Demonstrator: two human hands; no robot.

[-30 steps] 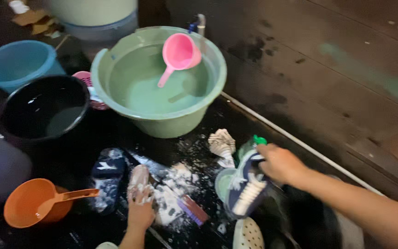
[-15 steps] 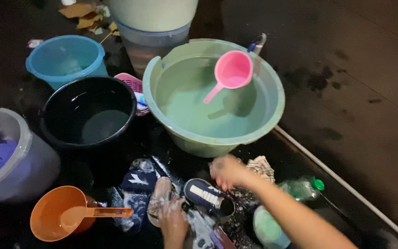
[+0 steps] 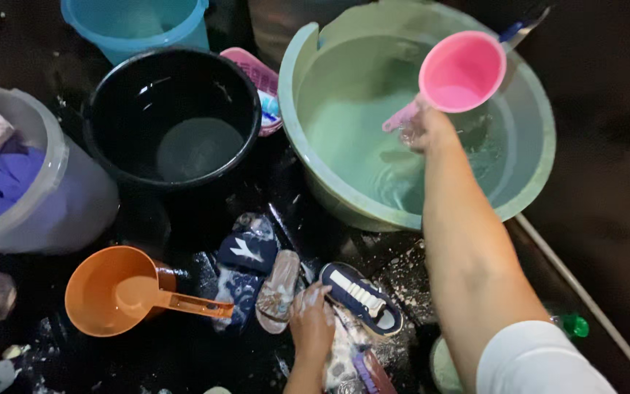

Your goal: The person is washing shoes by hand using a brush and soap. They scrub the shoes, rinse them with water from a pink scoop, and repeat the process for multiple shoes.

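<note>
1. Pink dipper [image 3: 462, 71]: a round plastic scoop with a straight handle, its cup tilted so the open mouth faces the camera. It sits above the water inside the green basin [image 3: 534, 182], near the far rim.
2. Right hand [image 3: 426, 130]: clenched around the handle of the pink dipper. The cup lies just beyond and to the right of the fingers. The forearm runs from the lower right across the near rim of the green basin.
3. Dark blue sneaker [image 3: 362, 298]: white laces, light sole edge, lying on the wet, soapy floor [image 3: 205, 350] in front of the green basin.
4. Left hand [image 3: 312, 321]: covered in white foam, pressed down on the floor with its fingers touching the heel end of the dark blue sneaker. Whether it grips anything cannot be told.
5. Beige sandal [image 3: 277, 290]: lies just left of the left hand.
6. Orange dipper [image 3: 111, 292]: lies further left, well apart from both hands.
7. Black bucket [image 3: 173, 117]: holds water and stands left of the green basin.
</note>
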